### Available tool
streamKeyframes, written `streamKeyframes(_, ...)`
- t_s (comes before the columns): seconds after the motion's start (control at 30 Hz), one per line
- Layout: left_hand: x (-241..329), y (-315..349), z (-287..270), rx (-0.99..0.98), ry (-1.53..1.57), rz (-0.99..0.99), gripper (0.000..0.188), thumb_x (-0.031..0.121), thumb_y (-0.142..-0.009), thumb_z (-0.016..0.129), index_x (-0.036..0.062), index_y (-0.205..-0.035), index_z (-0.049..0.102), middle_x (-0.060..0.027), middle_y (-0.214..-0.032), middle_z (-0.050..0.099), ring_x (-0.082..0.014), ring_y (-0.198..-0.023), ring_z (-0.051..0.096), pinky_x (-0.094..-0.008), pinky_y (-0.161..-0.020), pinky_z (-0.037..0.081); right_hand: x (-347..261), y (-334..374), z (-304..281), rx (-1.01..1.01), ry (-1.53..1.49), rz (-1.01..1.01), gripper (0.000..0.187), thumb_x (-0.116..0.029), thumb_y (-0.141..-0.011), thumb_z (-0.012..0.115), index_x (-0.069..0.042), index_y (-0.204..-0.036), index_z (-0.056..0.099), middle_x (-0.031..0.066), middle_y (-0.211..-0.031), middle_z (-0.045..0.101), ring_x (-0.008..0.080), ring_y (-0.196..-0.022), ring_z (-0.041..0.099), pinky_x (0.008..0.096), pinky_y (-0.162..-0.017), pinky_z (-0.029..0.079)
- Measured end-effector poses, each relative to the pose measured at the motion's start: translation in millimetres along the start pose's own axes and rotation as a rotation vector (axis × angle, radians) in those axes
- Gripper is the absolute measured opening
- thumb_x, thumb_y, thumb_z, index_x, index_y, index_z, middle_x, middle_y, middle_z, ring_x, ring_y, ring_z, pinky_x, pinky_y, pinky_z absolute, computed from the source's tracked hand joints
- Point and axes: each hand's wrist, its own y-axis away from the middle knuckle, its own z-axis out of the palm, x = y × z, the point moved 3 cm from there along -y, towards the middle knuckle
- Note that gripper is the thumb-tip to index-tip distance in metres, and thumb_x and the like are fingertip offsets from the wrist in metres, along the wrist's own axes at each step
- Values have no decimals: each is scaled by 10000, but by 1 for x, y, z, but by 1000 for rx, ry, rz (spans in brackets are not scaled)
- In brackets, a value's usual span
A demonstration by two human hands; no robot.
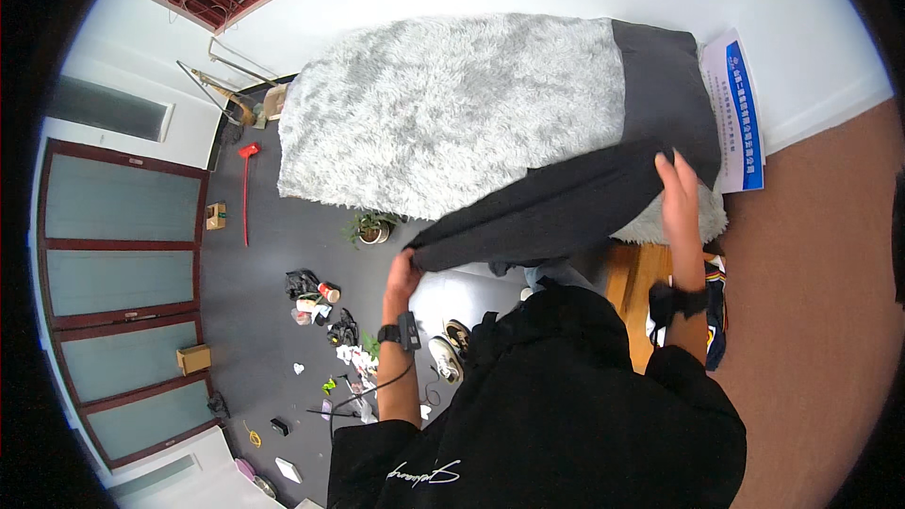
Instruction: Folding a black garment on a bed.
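A long piece of black cloth [547,207], folded lengthwise and looking like a pair of trousers, stretches between my hands. My left hand [403,275] has its fingers closed around the lower left end. At the upper right end, my right hand [679,190] grips the cloth near its edge. The garment slants upward to the right, in front of a bed [660,85] with a dark grey surface. A shaggy grey-white throw [452,104] covers most of that bed, and the cloth hides part of its near edge.
A potted plant [373,234] stands by the bed's near left side. Shoes [447,358] and scattered bags and wrappers [306,287] lie on the floor to the left. Right of me are a wooden bench [636,292] and a blue-and-white signboard [740,113] against the wall.
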Motion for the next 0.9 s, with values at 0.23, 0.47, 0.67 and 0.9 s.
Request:
streamKeyframes(0.23, 190, -74, 125, -104, -377, 313, 301, 91, -863, 405, 13, -1101, 572, -61, -944, 605, -139, -805, 556, -251, -689, 472, 37, -187, 27, 149, 95, -6, 502, -286, -920, 516, 144, -1177, 489, 181, -1129, 574, 206, -1024, 508, 296, -932, 360)
streamKeyframes(0.47, 372, -60, 252, -140, -592, 714, 333, 51, -873, 403, 22, -1146, 592, -65, -1016, 607, -138, -899, 569, -243, -749, 477, -53, -282, 27, -35, -169, -179, 296, -237, -941, 518, 29, -1037, 605, 39, -953, 615, 112, -857, 533, 248, -778, 409)
streamKeyframes(0.67, 485, 24, 351, -156, -447, 903, 303, 85, -938, 365, 21, -1139, 582, -69, -1050, 608, -160, -928, 577, -281, -833, 483, -159, -338, 7, -23, -348, -442, 315, -202, -944, 527, 41, -1139, 567, 84, -1085, 610, 146, -988, 554, 273, -873, 418)
streamKeyframes(0.9, 541, 96, 398, -287, -429, 1171, 339, 33, -944, 325, 6, -1198, 549, -117, -1144, 589, -194, -1054, 563, -314, -933, 457, -233, -308, -6, -3, -460, -616, 342, -198, -949, 520, 44, -1191, 530, 98, -1180, 579, 134, -1038, 544, 238, -910, 402)
